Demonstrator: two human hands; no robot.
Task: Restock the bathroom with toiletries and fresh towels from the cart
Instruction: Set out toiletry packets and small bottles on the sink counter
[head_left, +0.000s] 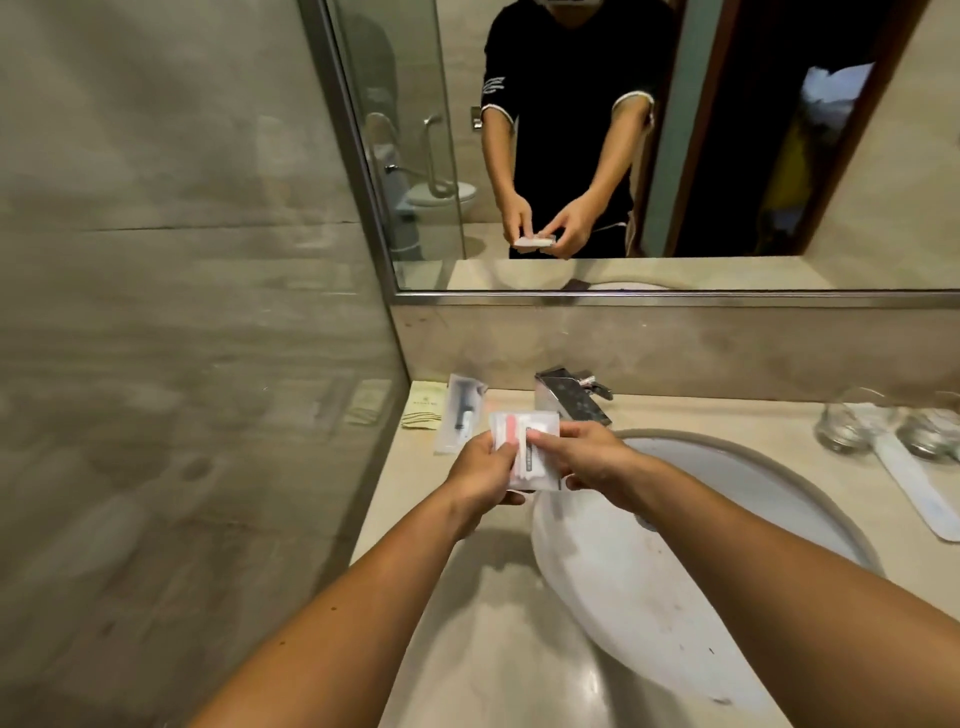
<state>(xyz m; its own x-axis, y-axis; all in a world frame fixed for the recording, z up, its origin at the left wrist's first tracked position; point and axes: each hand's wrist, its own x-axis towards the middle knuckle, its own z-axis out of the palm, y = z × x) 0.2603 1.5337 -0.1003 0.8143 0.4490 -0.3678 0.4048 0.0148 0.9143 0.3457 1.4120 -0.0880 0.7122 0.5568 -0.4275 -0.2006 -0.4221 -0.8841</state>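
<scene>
Print on the beige packet (425, 410) is too small to read.

I've got a small stack of clear packets (524, 447) with pink and grey items inside, held flat above the counter's (467, 623) left side; by the wall lie a clear razor packet (460, 413) and a cream sachet (423, 413)

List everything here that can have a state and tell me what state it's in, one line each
Left hand: gripping the packets.
Right hand: pinching the packets.
Toiletry packets: sealed, held as a small stack over the counter.
Razor packet: sealed, lying flat on the counter.
Beige sachet: lying flat by the wall.
Faucet: no water running.
Sink: no standing water visible.
Glasses: standing at the counter's right end, which way up unclear.
</scene>
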